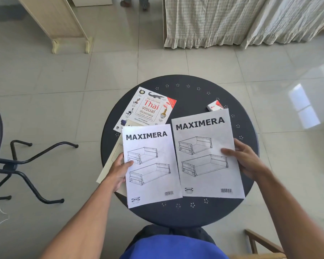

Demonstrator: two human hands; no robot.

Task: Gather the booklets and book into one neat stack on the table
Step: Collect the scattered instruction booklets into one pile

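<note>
Two white booklets titled MAXIMERA lie side by side on the round dark table (191, 94). My left hand (119, 171) grips the left edge of the left booklet (151, 165), thumb on its cover. My right hand (246, 161) holds the right edge of the right booklet (204, 156), thumb on top. A Thai visual dictionary book (148, 109) lies at the table's far left, its near edge tucked under the left booklet. A cream sheet or booklet (110, 165) pokes out beneath my left hand, over the table's left edge.
A small red and white box (214, 106) sits at the table's far right, just behind the right booklet. A dark metal chair (17, 161) stands to the left on the tiled floor. A wooden frame (260, 243) is at the lower right. Curtains hang at the back.
</note>
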